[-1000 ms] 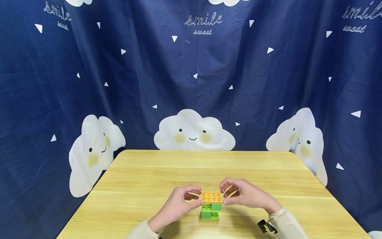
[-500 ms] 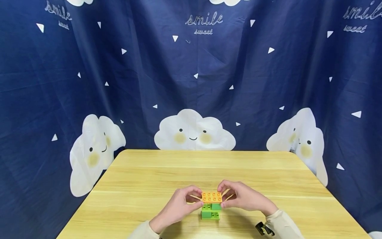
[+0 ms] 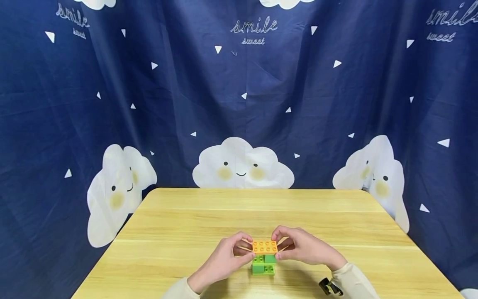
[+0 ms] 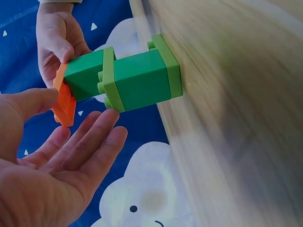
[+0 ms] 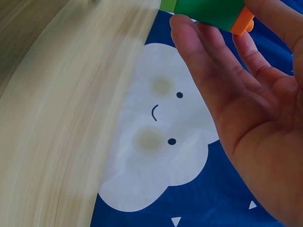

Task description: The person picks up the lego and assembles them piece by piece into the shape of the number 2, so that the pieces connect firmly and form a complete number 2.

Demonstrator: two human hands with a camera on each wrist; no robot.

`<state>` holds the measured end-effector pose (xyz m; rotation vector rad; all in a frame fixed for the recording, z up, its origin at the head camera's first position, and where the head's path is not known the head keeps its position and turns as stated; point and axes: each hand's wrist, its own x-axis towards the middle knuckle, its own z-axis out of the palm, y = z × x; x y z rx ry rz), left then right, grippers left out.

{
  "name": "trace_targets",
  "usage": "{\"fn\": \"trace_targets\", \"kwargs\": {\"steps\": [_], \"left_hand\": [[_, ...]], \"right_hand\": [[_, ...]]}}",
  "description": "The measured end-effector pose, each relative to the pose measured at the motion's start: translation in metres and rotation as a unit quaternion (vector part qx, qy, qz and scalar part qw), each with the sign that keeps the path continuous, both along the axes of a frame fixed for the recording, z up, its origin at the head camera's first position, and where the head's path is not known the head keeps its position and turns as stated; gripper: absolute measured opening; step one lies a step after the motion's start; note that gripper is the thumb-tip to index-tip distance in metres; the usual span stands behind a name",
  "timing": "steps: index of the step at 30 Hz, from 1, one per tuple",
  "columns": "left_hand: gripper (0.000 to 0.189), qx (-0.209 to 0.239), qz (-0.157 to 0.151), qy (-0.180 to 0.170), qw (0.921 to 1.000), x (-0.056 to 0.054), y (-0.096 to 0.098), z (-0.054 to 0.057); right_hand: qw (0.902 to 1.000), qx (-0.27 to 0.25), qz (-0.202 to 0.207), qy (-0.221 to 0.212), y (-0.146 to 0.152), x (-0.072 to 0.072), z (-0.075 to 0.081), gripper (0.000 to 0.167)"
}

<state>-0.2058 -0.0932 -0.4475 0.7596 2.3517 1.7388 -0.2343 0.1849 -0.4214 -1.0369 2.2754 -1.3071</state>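
Observation:
A stack of toy building bricks stands on the table. Its top piece is a flat orange brick (image 3: 264, 247) with studs. Below it come a dark green block (image 4: 86, 74), a light green plate (image 4: 110, 78), a second dark green block (image 4: 142, 80) set off to the left, and a light green base plate (image 4: 169, 66). My left hand (image 3: 225, 259) pinches the left end of the orange brick between thumb and index finger, its other fingers spread out. At the right end, my right hand (image 3: 304, 247) pinches the same brick, its other fingers reaching behind the stack.
The wooden table (image 3: 179, 224) extends beyond the hands to a dark blue curtain (image 3: 179, 91) with white clouds. A black buckled strap (image 3: 330, 286) hangs by the right sleeve (image 3: 352, 280).
Both hands have closed in on the orange brick; the right hand moved left until its fingertips reached the brick's end. Over the last half second they have hardly moved.

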Motion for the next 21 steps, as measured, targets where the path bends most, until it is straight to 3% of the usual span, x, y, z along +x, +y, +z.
{"fn": "trace_targets", "kwargs": {"steps": [14,21], "left_hand": [[0.03,-0.009,0.01,0.007,0.9999,0.0014,0.0017,-0.0031],[0.04,-0.024,0.01,0.005,0.9997,0.0018,0.0027,-0.0047]], "right_hand": [[0.9994,0.015,0.007,0.029,0.0017,-0.0006,0.0019,0.027],[0.9998,0.01,0.008,0.018,0.0026,-0.0027,-0.0008,0.027]]}}
